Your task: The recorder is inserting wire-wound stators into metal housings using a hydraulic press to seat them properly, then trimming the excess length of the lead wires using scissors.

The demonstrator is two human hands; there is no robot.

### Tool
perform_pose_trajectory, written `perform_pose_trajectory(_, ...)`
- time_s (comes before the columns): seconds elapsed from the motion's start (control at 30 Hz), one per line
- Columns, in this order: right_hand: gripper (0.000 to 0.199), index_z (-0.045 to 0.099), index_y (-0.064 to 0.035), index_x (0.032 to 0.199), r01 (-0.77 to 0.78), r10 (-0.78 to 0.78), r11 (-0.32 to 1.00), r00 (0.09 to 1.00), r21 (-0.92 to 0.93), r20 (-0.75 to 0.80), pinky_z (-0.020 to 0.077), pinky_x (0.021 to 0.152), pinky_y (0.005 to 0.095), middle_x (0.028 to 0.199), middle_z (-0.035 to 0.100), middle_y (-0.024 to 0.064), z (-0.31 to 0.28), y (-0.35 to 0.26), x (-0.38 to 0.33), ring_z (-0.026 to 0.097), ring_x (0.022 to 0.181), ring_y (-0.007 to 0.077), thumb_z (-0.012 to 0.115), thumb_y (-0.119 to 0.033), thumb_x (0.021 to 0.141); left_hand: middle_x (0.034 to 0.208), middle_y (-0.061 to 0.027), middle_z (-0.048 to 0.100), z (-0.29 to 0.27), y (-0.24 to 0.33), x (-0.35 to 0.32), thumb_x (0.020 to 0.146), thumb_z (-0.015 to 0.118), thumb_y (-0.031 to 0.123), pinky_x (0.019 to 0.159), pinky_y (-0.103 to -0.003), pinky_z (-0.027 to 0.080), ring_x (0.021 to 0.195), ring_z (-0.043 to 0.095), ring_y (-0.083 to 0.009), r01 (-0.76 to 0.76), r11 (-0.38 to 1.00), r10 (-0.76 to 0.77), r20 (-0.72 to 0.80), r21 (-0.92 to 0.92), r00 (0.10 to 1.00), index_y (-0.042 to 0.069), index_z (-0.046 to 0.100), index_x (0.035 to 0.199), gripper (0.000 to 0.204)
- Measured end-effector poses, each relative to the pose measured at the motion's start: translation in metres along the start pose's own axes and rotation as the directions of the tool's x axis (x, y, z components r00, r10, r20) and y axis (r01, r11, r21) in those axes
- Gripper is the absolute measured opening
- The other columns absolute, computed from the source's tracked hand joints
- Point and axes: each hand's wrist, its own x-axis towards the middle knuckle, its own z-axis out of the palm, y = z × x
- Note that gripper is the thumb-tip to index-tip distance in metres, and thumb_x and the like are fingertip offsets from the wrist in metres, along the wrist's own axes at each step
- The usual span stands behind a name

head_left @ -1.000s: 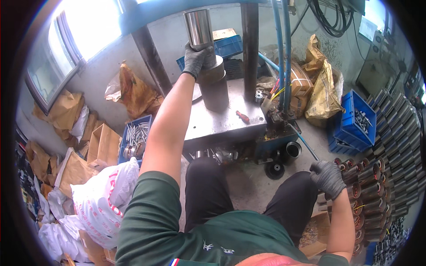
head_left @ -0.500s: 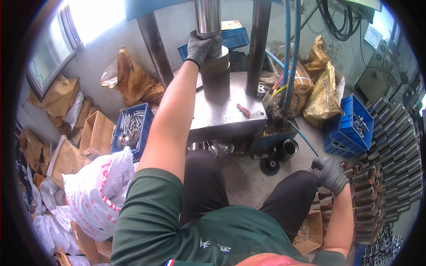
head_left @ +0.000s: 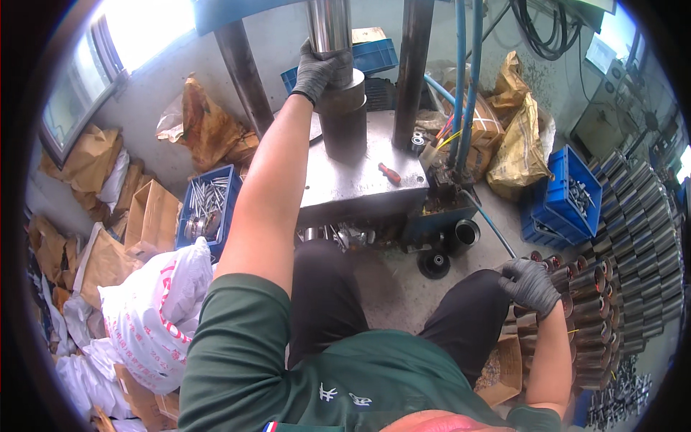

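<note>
My left hand (head_left: 317, 72), in a grey glove, is closed round a short metal piece just under the shiny ram (head_left: 330, 27) of a press. Below it, a thick dark metal cylinder (head_left: 343, 129) stands upright on the steel press table (head_left: 335, 180). The glove hides most of the held piece, and I cannot tell whether the ram touches it. Out to the right, my right hand (head_left: 530, 284), also gloved, is closed at the end of a thin blue lever (head_left: 491, 225) running from the press's side. A red-handled screwdriver (head_left: 389, 173) lies on the table.
Blue hoses (head_left: 468, 93) and dark columns (head_left: 410, 72) flank the ram. Stacked metal tubes (head_left: 633, 245) and blue crates (head_left: 565, 194) stand right. At left are a blue bin of rods (head_left: 209, 198) and a white sack (head_left: 155, 309). A black flanged part (head_left: 434, 264) sits on the floor.
The view has shifted slightly, so the press sits a little further left and higher. The lever's held end appears slightly lower. Both hands keep their grips.
</note>
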Motion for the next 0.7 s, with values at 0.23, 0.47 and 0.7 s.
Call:
perform_pose_trajectory(0.23, 0.028, 0.07, -0.0049, 0.075, -0.037, 0.03, 0.998, 0.989, -0.042, -0.147, 0.0539, 0.07, 0.0504, 0.077, 0.066, 0.0216, 0.011, -0.001, 0.0, 0.067, 0.075, 0.0413, 0.069, -0.032, 0.081, 0.115, -0.0106, 0.068, -0.003, 0.013, -0.01, 0.081, 0.085, 0.033, 0.093, -0.033, 0.052, 0.106, 0.065, -0.0196, 0.096, 0.982, -0.097, 0.006, -0.16, 0.995, 0.004, 0.052, 0.136, 0.071)
perform_pose_trajectory(0.47, 0.031, 0.07, -0.0047, 0.075, -0.051, 0.035, 0.994, 0.986, -0.097, -0.164, 0.0536, 0.071, 0.051, 0.077, 0.066, 0.0218, 0.013, -0.006, 0.0, 0.067, 0.076, 0.041, 0.068, -0.034, 0.085, 0.109, -0.0097, 0.069, -0.006, 0.019, -0.014, 0.082, 0.084, 0.029, 0.09, -0.033, 0.053, 0.099, 0.066, -0.0193, 0.152, 0.977, -0.152, 0.01, -0.149, 0.988, 0.004, 0.057, 0.129, 0.06)
perform_pose_trajectory(0.7, 0.031, 0.068, -0.005, 0.074, -0.057, 0.038, 0.991, 0.988, -0.119, -0.151, 0.0534, 0.072, 0.0501, 0.078, 0.066, 0.0207, 0.012, -0.008, 0.0, 0.067, 0.079, 0.0399, 0.067, -0.033, 0.086, 0.109, -0.0095, 0.069, -0.009, 0.019, -0.013, 0.081, 0.083, 0.021, 0.09, -0.032, 0.054, 0.099, 0.066, -0.0195, 0.168, 0.976, -0.164, 0.042, -0.136, 0.986, 0.004, 0.057, 0.13, 0.058)
